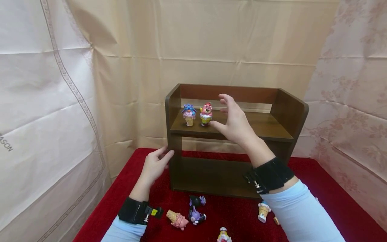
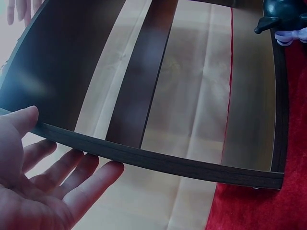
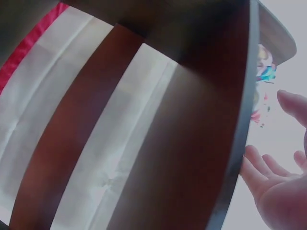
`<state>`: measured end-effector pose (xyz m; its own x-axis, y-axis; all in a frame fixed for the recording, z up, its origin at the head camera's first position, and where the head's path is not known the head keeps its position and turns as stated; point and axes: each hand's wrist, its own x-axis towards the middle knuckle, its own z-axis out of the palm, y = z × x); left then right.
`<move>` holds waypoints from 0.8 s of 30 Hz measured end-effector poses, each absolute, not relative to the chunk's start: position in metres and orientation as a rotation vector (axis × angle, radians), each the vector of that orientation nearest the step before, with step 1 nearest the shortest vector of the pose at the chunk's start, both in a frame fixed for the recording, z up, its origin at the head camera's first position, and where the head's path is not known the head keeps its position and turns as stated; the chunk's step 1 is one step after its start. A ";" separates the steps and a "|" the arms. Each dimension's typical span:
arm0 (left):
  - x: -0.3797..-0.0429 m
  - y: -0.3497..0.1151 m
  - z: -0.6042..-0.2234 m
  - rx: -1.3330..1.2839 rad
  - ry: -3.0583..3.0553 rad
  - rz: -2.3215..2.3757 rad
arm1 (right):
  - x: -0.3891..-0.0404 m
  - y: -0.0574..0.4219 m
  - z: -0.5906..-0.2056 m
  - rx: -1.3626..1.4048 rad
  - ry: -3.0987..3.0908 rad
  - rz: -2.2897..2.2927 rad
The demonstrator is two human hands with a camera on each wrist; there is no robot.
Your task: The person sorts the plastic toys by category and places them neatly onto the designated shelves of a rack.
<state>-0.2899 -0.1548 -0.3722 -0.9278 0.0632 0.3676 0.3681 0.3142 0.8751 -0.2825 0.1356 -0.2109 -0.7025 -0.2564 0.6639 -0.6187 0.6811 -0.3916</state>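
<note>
A brown wooden two-tier shelf stands on the table. On its upper board, at the left end, are a blue figurine in a cone and a pink bear figurine in a yellow-and-white cup. My right hand hovers just right of the bear, fingers spread apart and thumb tip close to the cup. My left hand is at the shelf's left side panel, its fingertips right at the panel's front edge. In the left wrist view, the left fingers extend loosely along that edge.
On the red cloth in front lie several figurines: a pink one in a cone, a purple-and-black one, a yellow-haired one and a blue-topped cone. Beige curtains hang behind the shelf.
</note>
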 end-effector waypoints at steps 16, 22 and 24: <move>-0.290 -0.156 -0.370 -0.380 -2.343 -1.596 | -0.241 0.175 -0.228 0.799 -1.973 0.780; -0.291 -0.157 -0.373 -0.380 -2.348 -1.598 | -0.237 0.185 -0.241 0.779 -1.971 0.800; -0.292 -0.156 -0.374 -0.380 -2.352 -1.600 | -0.234 0.187 -0.247 0.788 -1.967 0.811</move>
